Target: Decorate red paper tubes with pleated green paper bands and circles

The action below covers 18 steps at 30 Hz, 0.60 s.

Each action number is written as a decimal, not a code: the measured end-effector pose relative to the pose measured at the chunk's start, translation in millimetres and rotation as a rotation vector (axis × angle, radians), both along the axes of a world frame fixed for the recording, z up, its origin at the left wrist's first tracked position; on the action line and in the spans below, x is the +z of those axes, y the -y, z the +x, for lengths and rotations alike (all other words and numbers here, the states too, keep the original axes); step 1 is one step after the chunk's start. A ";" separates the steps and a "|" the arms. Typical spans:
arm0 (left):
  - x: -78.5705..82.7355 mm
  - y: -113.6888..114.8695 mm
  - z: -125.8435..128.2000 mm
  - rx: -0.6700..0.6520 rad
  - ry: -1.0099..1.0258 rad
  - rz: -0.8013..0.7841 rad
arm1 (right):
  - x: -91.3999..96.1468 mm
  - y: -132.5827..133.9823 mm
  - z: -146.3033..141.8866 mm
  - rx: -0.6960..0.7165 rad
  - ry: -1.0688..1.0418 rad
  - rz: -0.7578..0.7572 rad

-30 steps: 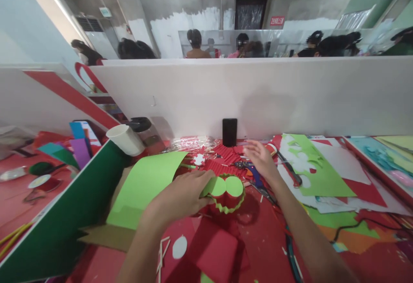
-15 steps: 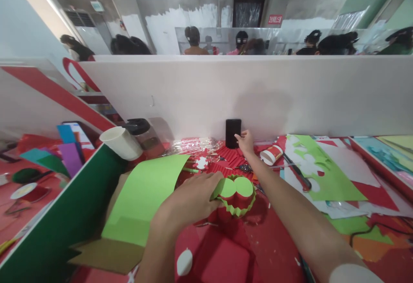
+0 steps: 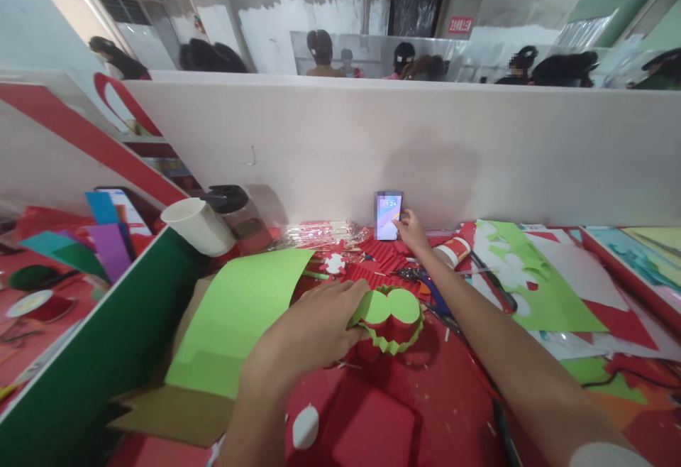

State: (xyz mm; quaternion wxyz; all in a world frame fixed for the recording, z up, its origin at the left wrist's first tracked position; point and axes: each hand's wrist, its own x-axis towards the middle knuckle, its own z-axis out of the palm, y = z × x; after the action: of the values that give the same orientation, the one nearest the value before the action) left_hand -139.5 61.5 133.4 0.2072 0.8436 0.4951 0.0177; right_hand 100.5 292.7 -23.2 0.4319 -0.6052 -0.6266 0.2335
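My left hand point(image 3: 333, 318) is closed around a paper craft point(image 3: 391, 318) with round light-green tops, red sides and a zigzag green rim, held above the red table. My right arm reaches forward to a smartphone point(image 3: 388, 217) that leans upright against the white partition. A fingertip of my right hand point(image 3: 412, 229) touches the lower right of its lit screen; the other fingers are loosely bent and hold nothing. Red pleated paper point(image 3: 380, 254) lies just in front of the phone. Below my left hand are a red square piece point(image 3: 369, 421) and a white oval scrap point(image 3: 305, 426).
A curved green sheet point(image 3: 239, 318) rests over cardboard on the left, near a white cup point(image 3: 196, 226) and a dark-lidded bottle point(image 3: 239, 215). Cut green paper point(image 3: 553, 304), a black-handled tool point(image 3: 494, 282) and a small tub point(image 3: 452, 250) lie right. A white partition point(image 3: 319, 140) stands behind.
The phone's screen has gone from black to lit under my right hand's touch. My left hand still holds the paper craft in nearly the same place. The view has tilted slightly downward.
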 end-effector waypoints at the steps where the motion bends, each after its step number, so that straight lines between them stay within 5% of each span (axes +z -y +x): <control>1: 0.0 0.1 -1.0 0.006 0.005 -0.001 | 0.2 1.5 2.2 0.033 0.015 -0.021; 5: 1.9 0.1 -3.3 0.018 0.007 -0.006 | 2.8 7.8 4.6 0.100 0.113 -0.073; 18: 3.5 1.3 -3.1 0.024 -0.019 -0.006 | 11.6 14.7 -10.9 -0.019 0.405 -0.109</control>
State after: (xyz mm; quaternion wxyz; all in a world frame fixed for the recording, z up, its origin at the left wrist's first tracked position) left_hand -142.6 60.2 136.9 0.2050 0.8371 0.5070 0.0106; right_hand 89.6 278.0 -11.6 0.2659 -0.6683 -0.6812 0.1365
